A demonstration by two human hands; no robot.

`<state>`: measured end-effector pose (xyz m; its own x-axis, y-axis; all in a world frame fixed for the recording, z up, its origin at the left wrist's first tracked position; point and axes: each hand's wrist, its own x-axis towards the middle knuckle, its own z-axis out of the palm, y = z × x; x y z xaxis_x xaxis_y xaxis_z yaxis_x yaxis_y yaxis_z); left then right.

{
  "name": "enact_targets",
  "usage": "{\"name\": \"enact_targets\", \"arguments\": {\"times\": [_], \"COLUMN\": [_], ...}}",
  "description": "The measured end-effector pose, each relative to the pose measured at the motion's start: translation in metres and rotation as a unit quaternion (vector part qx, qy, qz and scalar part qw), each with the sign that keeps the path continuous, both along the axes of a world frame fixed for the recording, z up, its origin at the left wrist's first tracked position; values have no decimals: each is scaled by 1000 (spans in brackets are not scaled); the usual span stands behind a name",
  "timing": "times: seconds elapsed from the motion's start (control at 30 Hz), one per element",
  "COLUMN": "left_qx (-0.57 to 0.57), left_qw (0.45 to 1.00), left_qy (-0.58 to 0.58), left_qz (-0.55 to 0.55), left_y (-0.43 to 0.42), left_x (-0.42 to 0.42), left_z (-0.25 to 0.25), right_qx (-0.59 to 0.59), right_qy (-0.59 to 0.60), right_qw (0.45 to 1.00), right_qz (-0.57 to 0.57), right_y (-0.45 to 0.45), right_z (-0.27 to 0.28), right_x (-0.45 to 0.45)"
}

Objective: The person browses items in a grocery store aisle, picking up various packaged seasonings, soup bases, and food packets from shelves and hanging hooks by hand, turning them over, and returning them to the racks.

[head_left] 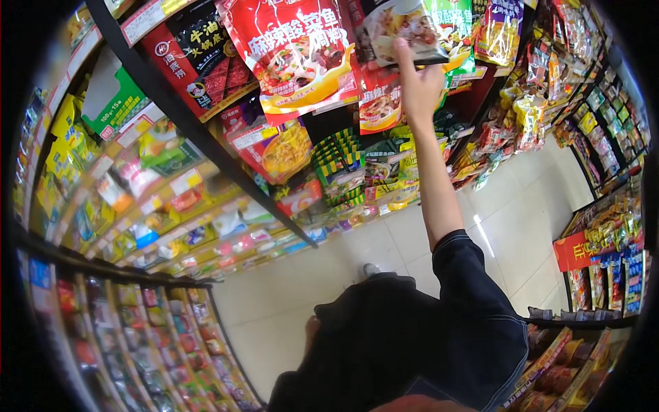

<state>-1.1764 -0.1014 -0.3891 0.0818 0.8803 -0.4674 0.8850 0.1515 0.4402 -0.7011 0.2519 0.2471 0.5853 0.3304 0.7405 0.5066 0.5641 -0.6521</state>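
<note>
My right hand (420, 88) reaches up to the shelf, closed on the lower edge of a dark seasoning packet (405, 31) with a dish pictured on it. Its thumb lies across the packet's front; the other fingers are mostly hidden behind. Just left of it hangs a large red-and-white pouch of pickled fish seasoning (295, 58). A similar red pouch (379, 110) shows below the held packet, and green pouches (458, 34) are to its right. A small patch of skin by my dark clothing seems to be my left hand (312, 331); its fingers do not show.
A black-framed shelf (213, 147) with several rows of packets runs along the left. More racks of snacks (607, 254) stand at the right, and another shelf (147, 336) is at the lower left. Pale floor tiles (508, 226) lie between them. One shoe (371, 269) shows below.
</note>
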Motion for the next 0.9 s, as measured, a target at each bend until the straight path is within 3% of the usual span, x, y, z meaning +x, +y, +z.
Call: {"name": "enact_targets", "arguments": {"times": [0.07, 0.13, 0.2, 0.27, 0.4, 0.47, 0.53, 0.67, 0.8, 0.9], "left_qx": [70, 161, 135, 164, 256, 237, 199, 175, 116, 59], "left_qw": [997, 973, 971, 952, 911, 901, 894, 873, 790, 773], "left_qy": [-41, -167, -189, -252, -322, -364, -401, -452, -601, -631], "left_qz": [-10, -13, 59, 49, 6, -1, -15, -46, 18, 27], "left_y": [25, 58, 105, 144, 204, 228, 236, 247, 253, 259], "left_x": [0, 5, 39, 78, 131, 153, 180, 213, 223, 241], "left_z": [4, 29, 105, 213, 305, 315, 364, 399, 425, 461], "right_qx": [2, -12, 37, 27, 8, 121, 99, 44, -67, -213], "right_qy": [16, 48, 28, 118, 182, 253, 249, 322, 306, 384], "right_qw": [1000, 999, 999, 987, 965, 934, 932, 924, 931, 867], "right_qz": [-6, -18, -14, 105, 191, 222, 242, 203, 186, 236], "right_y": [-20, -27, -37, -56, -83, -83, -97, -144, -233, -273], "right_z": [13, 15, 23, 31, 36, 43, 33, -25, -183, -263], "right_x": [1, 15, 21, 22, 42, 38, 45, 53, 85, 69]}}
